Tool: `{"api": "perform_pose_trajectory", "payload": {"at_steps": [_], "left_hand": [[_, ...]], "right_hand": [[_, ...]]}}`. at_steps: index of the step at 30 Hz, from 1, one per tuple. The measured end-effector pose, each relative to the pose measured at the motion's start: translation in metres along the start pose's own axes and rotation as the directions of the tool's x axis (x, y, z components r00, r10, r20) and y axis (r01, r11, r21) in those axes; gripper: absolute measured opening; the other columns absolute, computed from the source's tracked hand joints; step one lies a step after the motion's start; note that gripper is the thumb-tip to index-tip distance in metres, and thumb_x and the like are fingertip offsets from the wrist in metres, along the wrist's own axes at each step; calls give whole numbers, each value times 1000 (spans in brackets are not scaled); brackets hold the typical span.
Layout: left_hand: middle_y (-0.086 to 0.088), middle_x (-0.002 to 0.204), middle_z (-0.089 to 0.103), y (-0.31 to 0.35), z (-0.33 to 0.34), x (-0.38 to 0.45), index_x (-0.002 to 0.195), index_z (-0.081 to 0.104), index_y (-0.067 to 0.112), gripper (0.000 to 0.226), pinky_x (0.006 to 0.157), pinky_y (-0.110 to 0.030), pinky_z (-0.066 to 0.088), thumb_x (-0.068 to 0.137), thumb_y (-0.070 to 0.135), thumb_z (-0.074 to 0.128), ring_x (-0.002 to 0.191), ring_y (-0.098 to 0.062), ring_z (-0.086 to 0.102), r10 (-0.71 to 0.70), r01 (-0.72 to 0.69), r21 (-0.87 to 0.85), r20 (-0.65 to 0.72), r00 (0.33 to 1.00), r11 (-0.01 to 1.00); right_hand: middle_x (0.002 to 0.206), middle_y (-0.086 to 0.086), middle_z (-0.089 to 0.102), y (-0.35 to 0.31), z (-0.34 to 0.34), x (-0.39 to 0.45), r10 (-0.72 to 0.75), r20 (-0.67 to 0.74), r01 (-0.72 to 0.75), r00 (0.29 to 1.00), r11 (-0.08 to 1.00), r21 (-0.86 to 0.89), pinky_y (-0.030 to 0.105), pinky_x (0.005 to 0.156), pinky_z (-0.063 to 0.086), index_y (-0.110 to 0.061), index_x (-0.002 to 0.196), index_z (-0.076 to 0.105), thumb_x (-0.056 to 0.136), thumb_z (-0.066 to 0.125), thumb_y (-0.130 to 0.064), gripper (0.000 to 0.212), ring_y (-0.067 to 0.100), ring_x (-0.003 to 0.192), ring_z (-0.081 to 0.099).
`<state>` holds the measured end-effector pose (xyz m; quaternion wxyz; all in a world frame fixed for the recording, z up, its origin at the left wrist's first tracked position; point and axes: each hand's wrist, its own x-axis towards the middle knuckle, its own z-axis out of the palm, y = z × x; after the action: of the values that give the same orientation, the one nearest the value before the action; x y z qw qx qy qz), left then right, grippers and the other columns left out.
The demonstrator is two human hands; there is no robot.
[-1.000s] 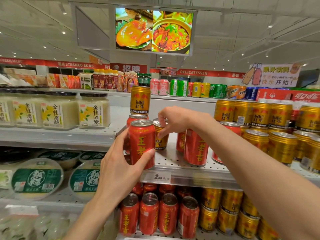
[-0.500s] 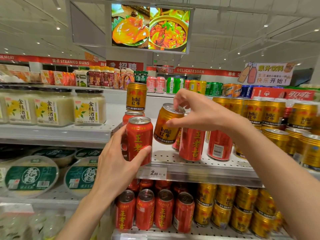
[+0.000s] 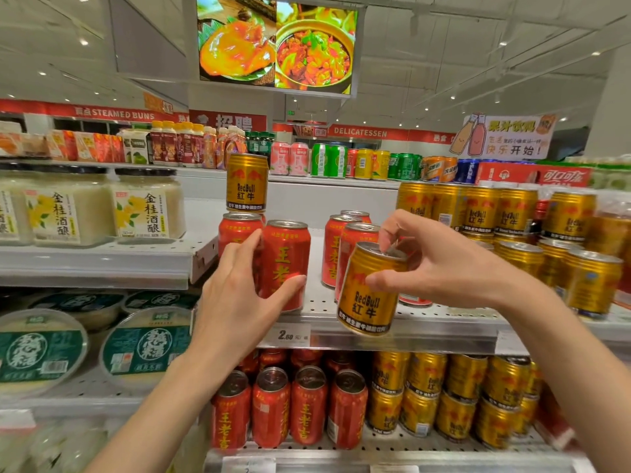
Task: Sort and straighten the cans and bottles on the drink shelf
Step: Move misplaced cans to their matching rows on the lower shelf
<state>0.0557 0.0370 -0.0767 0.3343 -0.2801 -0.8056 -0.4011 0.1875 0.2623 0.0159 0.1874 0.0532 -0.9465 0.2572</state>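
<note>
At centre right of the frame our right hand (image 3: 440, 268) pinches the gold can (image 3: 370, 290) by its rim and side, tilted, lifted in front of the shelf edge (image 3: 409, 331). Our left hand (image 3: 239, 295) wraps the front red can (image 3: 286, 264) at centre. We judge the gold can belongs with the gold stack (image 3: 519, 233) at right: carry it level, set it down upright, label forward, without knocking the red cans (image 3: 345, 254) behind it.

Both hands (image 3: 239, 302) (image 3: 440, 264) curled, gripping
</note>
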Motion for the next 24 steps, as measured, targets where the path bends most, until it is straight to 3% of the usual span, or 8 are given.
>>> {"api": "perform_pose_trajectory", "payload": {"at_steps": [6,10,17,21,24], "left_hand": [[-8,116,60,0,8,7,156,27,17,94,68,-37,55,82,65,61,91,-26,66,141,-147,193,46,989,970],[-2,114,46,-10,4,6,156,29,22,91,56,-36,60,81,56,68,68,-12,60,168,-171,87,48,985,981],[13,79,61,-7,11,12,155,30,22,85,58,-31,55,85,51,69,62,-10,60,168,-175,124,68,983,977],[14,75,65,-6,21,16,154,35,19,81,55,-27,45,86,40,74,59,-8,57,153,-156,109,36,988,982],[16,77,65,-9,26,15,155,33,20,79,58,-27,43,88,36,73,61,-9,56,126,-128,102,28,992,987]], "right_hand": [[107,-12,65,13,3,-4,48,16,-48,999,999,9,27,70,61,-29,100,51,79,79,-45,38,9,94,67],[110,-9,68,19,4,-5,65,25,-66,998,998,21,35,81,62,-30,101,53,77,79,-49,40,11,100,67],[101,-9,72,27,10,-6,58,19,-58,998,997,50,38,79,61,-31,97,55,73,82,-50,41,10,92,70],[102,-10,73,29,13,-8,67,8,-68,998,994,84,35,76,62,-28,98,56,75,81,-50,41,8,93,70],[105,-7,73,30,20,-9,68,13,-69,998,988,140,40,83,62,-23,101,57,75,81,-49,44,11,98,70]]}}
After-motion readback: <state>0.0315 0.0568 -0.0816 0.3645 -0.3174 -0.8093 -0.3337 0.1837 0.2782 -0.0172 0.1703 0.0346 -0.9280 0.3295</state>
